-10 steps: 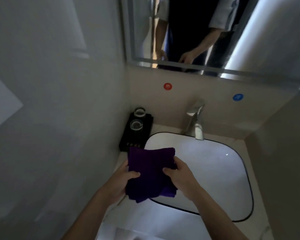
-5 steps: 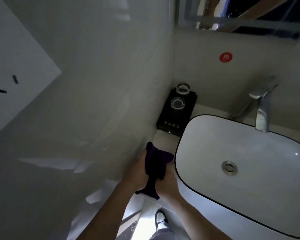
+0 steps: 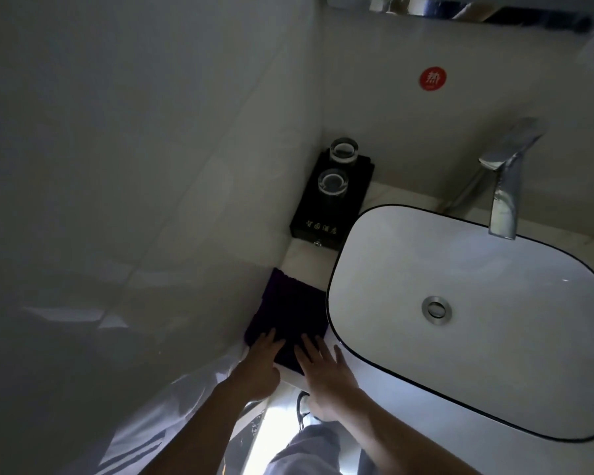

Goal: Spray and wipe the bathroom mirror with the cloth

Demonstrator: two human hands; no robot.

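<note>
Purple cloth (image 3: 290,313) now flat on the counter (image 3: 307,260), squeezed between the side wall and the white sink (image 3: 474,320). Half a second back: bunched up, held off the counter by both hands. A second back: held open over the sink. So, put down and smoothed out.

Left hand (image 3: 261,365) spread flat, fingers straight, pressing on the near edge of the cloth. Right hand (image 3: 323,366) spread flat too, fingers on the cloth beside the sink rim. No pinching, no gripping.

Probably the end of the job, cloth laid away, or else a stop before the spraying. Cannot tell which. No spray bottle anywhere in view.

Mirror (image 3: 460,8) only a thin strip at the very top now, much more of it in sight a second back.

Counting time:
- One cloth.
- Two hands.
- One sink, one drain (image 3: 436,310).
- One tap (image 3: 504,186).
- Two glasses (image 3: 332,185) on one black tray (image 3: 330,214), in the corner past the cloth.
- One red round sticker (image 3: 433,79) on the back wall.
- One shoe (image 3: 304,406) down below.
</note>
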